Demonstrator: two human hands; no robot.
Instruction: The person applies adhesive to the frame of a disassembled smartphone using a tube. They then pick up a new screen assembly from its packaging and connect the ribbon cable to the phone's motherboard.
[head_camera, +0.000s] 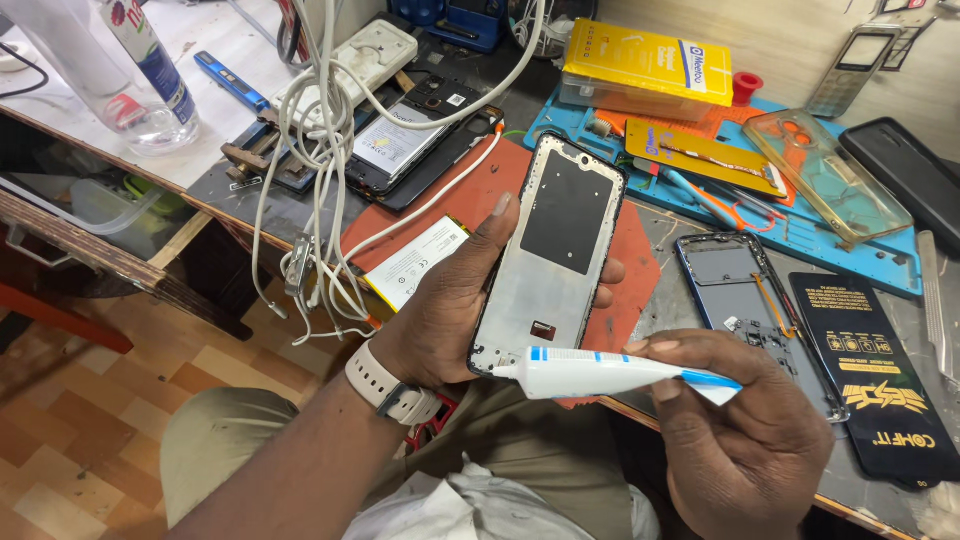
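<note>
Over the edge of the bench, the left hand (440, 300) has its fingers wrapped round a bare phone frame (553, 250), the silver mid-frame with a black pad on it, thumb up along the left side, fingertips peeking out on the right, held tilted up toward the camera. The right hand (740, 430) is closed on a white glue tube with blue stripes (610, 373), pinched between thumb and fingers, nozzle touching the frame's bottom-left corner. Looks to me like the gluing step, bead just getting going at that corner. The next bit calls for a steady squeeze and keeping the tip on the narrow rim without drifting onto the black pad. Left wrist is bent back, with a white smartwatch (390, 388) on it; right wrist sits low and angled inward. Around them: a red mat (640, 290), a loose battery (415, 262), a blue phone back housing (745, 300), a tangle of white cables (320, 140) and a yellow box (645, 65).
</note>
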